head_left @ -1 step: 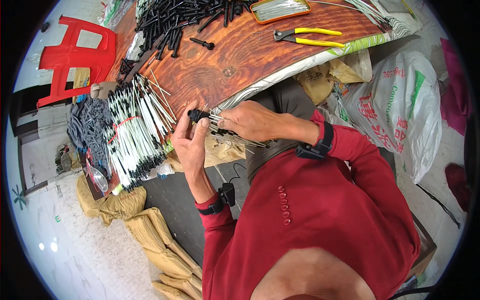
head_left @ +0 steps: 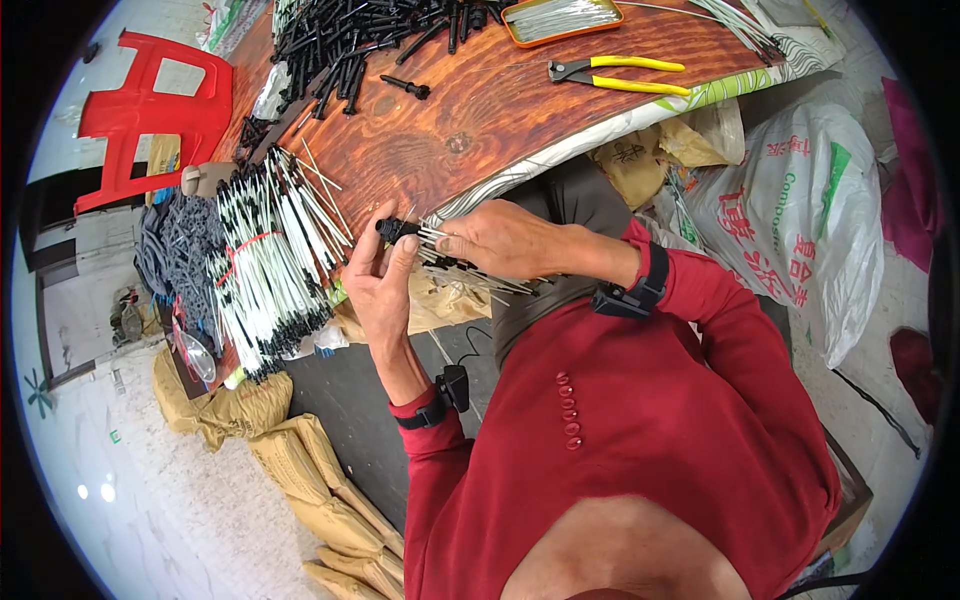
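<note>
At two o'clock from my hands a white plastic sack [head_left: 800, 210] with red and green print slumps against a crumpled tan paper bag [head_left: 655, 150] under the table's rim. At eight o'clock, tan paper sacks [head_left: 300, 470] lie stacked on the pale floor, and a red plastic stool [head_left: 150, 105] stands at ten o'clock.

The wooden tabletop [head_left: 470, 110] runs from eleven to one o'clock, its white-trimmed near edge passing just above my knuckles. The board's middle lies bare between a heap of black plastic pieces [head_left: 370, 35] at twelve, yellow-handled pliers [head_left: 620, 75] and an orange tray [head_left: 560, 18] at one, and a bundle of white rods with black tips [head_left: 270, 270] at nine, bound with a red band and overhanging the left edge. One stray black piece [head_left: 405, 88] rests alone on the wood.

My left hand [head_left: 385, 285] pinches a small black cap [head_left: 392, 230] between thumb and fingertips, closed firmly on it, just off the table's edge. My right hand [head_left: 500, 240] is curled tight around a sheaf of thin white rods [head_left: 480, 275] that fans toward four o'clock across my lap, its fingertips meeting the cap.
</note>
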The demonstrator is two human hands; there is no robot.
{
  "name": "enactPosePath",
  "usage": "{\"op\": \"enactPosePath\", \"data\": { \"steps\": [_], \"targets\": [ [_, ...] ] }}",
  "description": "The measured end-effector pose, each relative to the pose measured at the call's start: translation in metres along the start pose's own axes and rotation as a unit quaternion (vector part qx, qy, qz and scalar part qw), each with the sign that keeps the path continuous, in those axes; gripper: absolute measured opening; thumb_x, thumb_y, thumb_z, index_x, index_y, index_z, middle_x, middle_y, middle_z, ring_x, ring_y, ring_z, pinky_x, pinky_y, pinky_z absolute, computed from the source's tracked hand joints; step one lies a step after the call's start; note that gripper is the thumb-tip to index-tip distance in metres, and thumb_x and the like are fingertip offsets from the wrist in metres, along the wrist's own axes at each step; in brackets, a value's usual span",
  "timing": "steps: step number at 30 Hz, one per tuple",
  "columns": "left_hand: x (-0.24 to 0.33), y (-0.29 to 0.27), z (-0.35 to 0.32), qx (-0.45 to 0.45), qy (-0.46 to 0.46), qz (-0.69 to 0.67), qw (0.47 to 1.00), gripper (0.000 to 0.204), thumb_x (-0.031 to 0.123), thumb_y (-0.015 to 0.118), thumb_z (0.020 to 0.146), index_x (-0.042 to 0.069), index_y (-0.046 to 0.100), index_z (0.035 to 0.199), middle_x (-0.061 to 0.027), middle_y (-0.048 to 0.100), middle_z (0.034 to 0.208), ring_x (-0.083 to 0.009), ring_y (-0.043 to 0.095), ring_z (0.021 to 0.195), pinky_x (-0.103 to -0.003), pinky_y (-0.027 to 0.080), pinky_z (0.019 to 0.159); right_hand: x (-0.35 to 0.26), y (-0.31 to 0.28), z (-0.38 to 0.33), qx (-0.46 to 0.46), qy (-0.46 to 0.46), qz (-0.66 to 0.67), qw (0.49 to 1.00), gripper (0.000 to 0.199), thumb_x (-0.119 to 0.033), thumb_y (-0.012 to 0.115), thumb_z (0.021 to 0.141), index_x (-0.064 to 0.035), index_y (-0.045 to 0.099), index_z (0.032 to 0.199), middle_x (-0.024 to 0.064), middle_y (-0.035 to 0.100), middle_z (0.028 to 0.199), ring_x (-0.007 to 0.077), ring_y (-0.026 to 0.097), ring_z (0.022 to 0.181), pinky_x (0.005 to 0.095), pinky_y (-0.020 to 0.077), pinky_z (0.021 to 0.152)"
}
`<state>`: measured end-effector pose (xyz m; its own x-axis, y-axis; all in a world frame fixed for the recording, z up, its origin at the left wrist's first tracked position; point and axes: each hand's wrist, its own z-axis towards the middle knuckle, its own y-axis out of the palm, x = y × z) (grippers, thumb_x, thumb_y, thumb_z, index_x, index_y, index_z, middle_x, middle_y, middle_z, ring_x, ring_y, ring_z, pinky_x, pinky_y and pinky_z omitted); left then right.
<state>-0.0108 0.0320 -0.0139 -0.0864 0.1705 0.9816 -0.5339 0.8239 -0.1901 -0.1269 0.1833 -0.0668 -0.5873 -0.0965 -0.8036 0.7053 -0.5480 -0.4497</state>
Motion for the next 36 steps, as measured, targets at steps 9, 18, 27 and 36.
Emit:
{"op": "enactPosePath", "data": {
  "steps": [9,18,27,36],
  "targets": [
    [-0.013,-0.016,0.008,-0.035,0.002,-0.037,0.999,0.054,0.0,0.078,0.083,-0.006,0.06,0.133,-0.0042,0.069,0.102,-0.008,0.061,0.088,-0.023,0.05,0.08,0.006,-0.011,0.006,-0.093,0.068,0.114,0.987,0.043,-0.032,0.046,0.102,0.0026,0.054,0.078,0.0243,0.051,0.064,0.0433,0.055,0.063,0.0514,0.0415,0.063],
    [-0.022,-0.027,0.01,-0.055,0.0,-0.06,0.997,0.058,0.0,0.08,0.079,-0.007,0.06,0.133,-0.0025,0.069,0.097,-0.0064,0.06,0.082,-0.021,0.049,0.074,0.0,0.015,-0.003,0.032,0.046,-0.003,0.998,0.033,-0.027,0.055,0.1,-0.002,0.056,0.079,0.021,0.052,0.061,0.0423,0.056,0.059,0.0507,0.0411,0.056],
    [-0.023,-0.024,0.008,-0.038,0.012,-0.068,0.997,0.059,-0.001,0.081,0.077,-0.008,0.06,0.132,-0.0057,0.071,0.1,-0.0086,0.064,0.082,-0.022,0.052,0.076,-0.001,0.02,-0.001,0.058,0.054,-0.025,0.997,0.033,-0.027,0.057,0.096,-0.0016,0.06,0.076,0.0211,0.058,0.06,0.0424,0.061,0.058,0.0525,0.0454,0.055],
    [-0.018,-0.016,0.012,-0.045,-0.008,-0.084,0.995,0.061,-0.004,0.079,0.078,-0.008,0.057,0.135,-0.0078,0.071,0.108,-0.0107,0.065,0.091,-0.024,0.053,0.083,-0.002,0.025,0.0,0.113,0.044,-0.067,0.99,0.031,-0.026,0.06,0.095,-0.0031,0.058,0.074,0.0194,0.056,0.056,0.041,0.06,0.054,0.0509,0.0448,0.051]
  ]
}}
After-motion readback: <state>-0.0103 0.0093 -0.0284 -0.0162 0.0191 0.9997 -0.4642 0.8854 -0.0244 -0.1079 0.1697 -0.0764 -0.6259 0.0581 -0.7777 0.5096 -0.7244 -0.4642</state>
